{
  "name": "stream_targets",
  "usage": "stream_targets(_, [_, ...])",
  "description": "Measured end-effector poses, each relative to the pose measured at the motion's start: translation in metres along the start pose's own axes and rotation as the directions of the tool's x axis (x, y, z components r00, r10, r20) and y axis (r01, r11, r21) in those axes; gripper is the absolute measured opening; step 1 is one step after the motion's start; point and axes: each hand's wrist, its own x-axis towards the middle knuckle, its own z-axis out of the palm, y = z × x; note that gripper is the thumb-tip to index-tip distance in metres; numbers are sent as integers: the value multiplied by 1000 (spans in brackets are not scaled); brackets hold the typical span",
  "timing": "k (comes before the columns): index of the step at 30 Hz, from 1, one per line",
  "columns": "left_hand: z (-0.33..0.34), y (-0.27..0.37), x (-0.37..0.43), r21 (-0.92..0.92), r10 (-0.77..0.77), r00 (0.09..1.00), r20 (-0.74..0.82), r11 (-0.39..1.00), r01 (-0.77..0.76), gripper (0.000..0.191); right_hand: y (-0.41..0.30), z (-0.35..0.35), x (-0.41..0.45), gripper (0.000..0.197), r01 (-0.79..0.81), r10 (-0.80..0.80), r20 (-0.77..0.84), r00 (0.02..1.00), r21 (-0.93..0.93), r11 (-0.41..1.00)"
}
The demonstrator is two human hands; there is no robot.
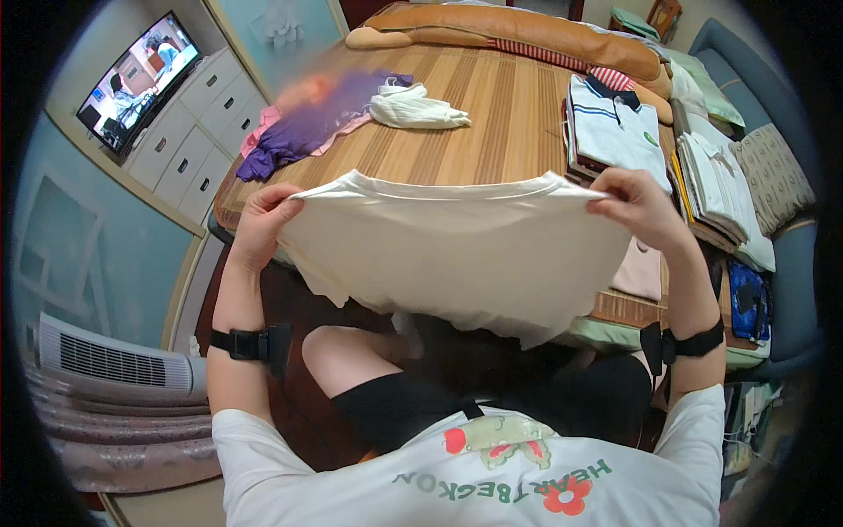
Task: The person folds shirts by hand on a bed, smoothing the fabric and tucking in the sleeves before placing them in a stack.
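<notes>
A white T-shirt [448, 250] hangs stretched between my two hands, its neckline at the top and its lower part loose above my lap. My left hand [267, 221] pinches one shoulder of it between thumb and fingers. The other shoulder is pinched by my right hand [635, 204]. Beyond the shirt, on the bed's striped mat [461, 151], lie a crumpled purple garment [290, 138] with pink cloth and a bunched white garment [418, 109]. A folded stack topped by a white polo shirt [612, 135] sits past my right hand.
Another stack of folded white clothes [714, 181] is at the right, by a patterned cushion [774, 174]. Folded pale pink cloth [639, 270] lies near the bed's edge. A long brown plush bolster [527, 36] spans the far side. A white slatted appliance [118, 359] stands at left.
</notes>
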Motion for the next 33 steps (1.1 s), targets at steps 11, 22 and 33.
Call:
stream_targets(11, [9,-47,94,970,452,892,-2,219,-109,6,74,26,88,17,-115,-162,-364,917,-632,766])
stream_targets(22, [32,-152,231,591,-18,884,-467,738,327,18,199,66,197,21,-391,494,-265,828,360,847])
stream_targets(33, [67,-228,288,645,156,968,-197,764,8,52,229,104,232,63,-237,263,-251,932,128,963])
